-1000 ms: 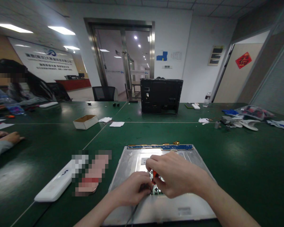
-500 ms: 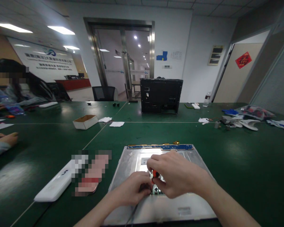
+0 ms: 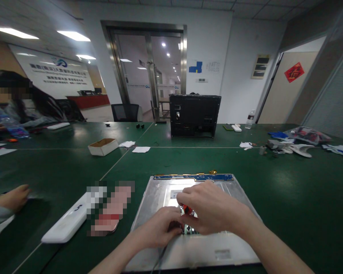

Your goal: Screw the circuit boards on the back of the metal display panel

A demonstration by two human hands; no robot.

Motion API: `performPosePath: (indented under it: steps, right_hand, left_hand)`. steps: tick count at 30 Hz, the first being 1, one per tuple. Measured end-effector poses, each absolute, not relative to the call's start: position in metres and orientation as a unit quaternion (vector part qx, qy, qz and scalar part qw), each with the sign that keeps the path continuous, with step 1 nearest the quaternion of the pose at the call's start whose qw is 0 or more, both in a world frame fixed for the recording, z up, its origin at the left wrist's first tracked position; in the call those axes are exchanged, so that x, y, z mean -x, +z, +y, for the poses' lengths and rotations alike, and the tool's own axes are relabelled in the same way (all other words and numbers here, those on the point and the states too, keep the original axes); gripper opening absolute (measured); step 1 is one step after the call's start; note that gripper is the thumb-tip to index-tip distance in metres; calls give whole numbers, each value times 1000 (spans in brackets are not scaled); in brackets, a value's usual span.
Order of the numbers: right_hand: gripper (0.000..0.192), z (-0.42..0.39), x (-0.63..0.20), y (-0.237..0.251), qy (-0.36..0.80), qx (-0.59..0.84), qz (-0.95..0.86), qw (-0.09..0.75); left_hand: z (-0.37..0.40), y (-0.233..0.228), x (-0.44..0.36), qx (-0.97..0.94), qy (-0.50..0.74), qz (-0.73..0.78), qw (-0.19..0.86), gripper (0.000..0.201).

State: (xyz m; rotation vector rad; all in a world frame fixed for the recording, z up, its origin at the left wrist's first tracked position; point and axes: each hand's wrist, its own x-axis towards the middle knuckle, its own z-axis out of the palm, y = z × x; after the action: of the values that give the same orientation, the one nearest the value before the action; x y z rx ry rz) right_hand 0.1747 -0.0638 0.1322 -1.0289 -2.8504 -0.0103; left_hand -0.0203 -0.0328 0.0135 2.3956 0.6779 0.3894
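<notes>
A metal-backed display panel [image 3: 198,253] lies flat on the green table, a blue circuit strip [image 3: 183,177] along its far edge. My right hand [image 3: 213,207] is over the panel's middle, fingers closed round a red-and-black handle, seemingly a screwdriver [image 3: 186,209]. Its tip is hidden by my fingers. My left hand [image 3: 162,228] rests just beside it, fingers bent together at a small green circuit board [image 3: 190,229]; what they pinch is hidden. From beneath this hand a dark cable [image 3: 159,260] runs to the near edge.
Left of the panel lie a white device marked 5 [image 3: 65,220] and a pink phone-like object [image 3: 111,213]. An open box [image 3: 103,147] and a black monitor housing [image 3: 194,116] stand farther back. Another person's hand [image 3: 14,198] is at far left; loose parts [image 3: 286,146] lie right.
My right hand has turned slightly around the red-and-black handle, while my left hand stays in place. At far left, the other person's hand has moved right and nearer.
</notes>
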Motion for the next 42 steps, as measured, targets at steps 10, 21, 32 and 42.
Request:
performPosePath:
  steps: [10, 21, 32, 42]
  right_hand:
    - [13, -62, -173, 129, -14, 352, -934, 65]
    - [16, -67, -176, 134, 1, 335, -941, 54]
    - [15, -63, -174, 130, -7, 353, -934, 57]
    - [20, -67, -176, 136, 17, 338, -940, 36]
  left_hand:
    - [-33, 11, 20, -905, 165, 250, 301, 17]
    - [-32, 10, 19, -900, 159, 244, 323, 8]
    - [-34, 17, 20, -904, 149, 258, 306, 17]
    - [-33, 13, 19, -902, 161, 250, 314, 5]
